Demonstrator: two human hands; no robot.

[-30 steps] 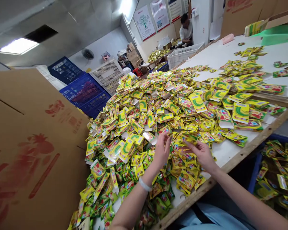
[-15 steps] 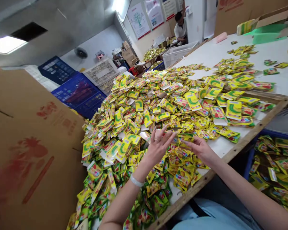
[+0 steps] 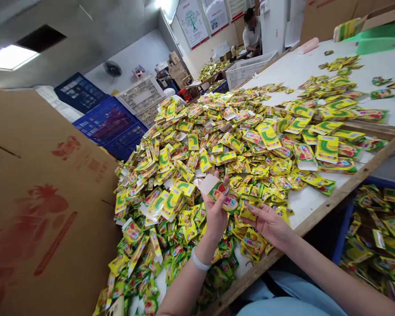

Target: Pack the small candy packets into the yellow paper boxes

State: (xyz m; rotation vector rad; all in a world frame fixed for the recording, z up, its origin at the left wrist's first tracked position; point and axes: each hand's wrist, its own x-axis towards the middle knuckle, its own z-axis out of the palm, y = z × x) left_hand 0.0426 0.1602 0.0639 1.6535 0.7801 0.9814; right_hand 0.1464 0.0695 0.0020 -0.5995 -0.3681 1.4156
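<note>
My left hand point(image 3: 215, 219) is closed round a small candy box point(image 3: 229, 202) with a red and green printed front. Its white flap point(image 3: 208, 184) sticks out on the left side. Just to the right, my right hand point(image 3: 271, 224) pinches a small yellow candy sachet point(image 3: 247, 213) near the other end of the box. Whether the sachet touches the box I cannot tell. Under and beyond both hands spreads a heap of flat yellow candy boxes point(image 3: 192, 141). Closer to me lie loose yellow sachets point(image 3: 255, 241) and green sachets point(image 3: 176, 252).
A large printed carton point(image 3: 49, 193) stands at the left. The table's wooden edge point(image 3: 303, 230) runs diagonally in front of me. Below it at the right is a blue crate point(image 3: 342, 239) full of packets. Blue crates point(image 3: 108, 123) are stacked behind the heap. A person point(image 3: 251, 35) sits far back.
My left hand has turned over, and the box's printed front now shows in it. My right hand has moved slightly down, holding the yellow sachet. The view has shifted a little.
</note>
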